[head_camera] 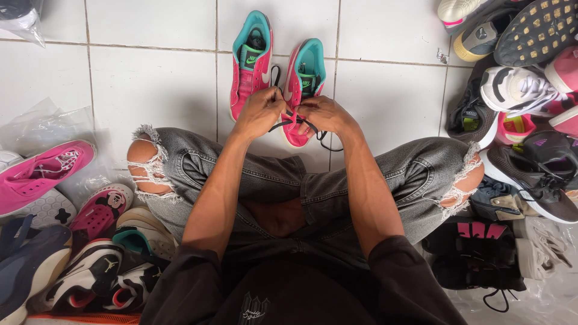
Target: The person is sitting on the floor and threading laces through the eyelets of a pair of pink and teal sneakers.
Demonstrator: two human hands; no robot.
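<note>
right hand (325, 114) pinching black lace (301, 123) | left hand (260, 111) pinching its other end | pink-and-teal shoe (303, 84) — long axis pointing away, directly under both hands — on floor (150, 90)

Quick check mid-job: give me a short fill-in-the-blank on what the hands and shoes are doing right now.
1. Both hands, left hand and right hand, hold a ____ shoelace.
2. The two pink sneakers have ____ lining; the left sneaker lies apart from the right sneaker.
3. The sneakers rest on a white ____ floor.

Missing words: black; teal; tiled
</note>
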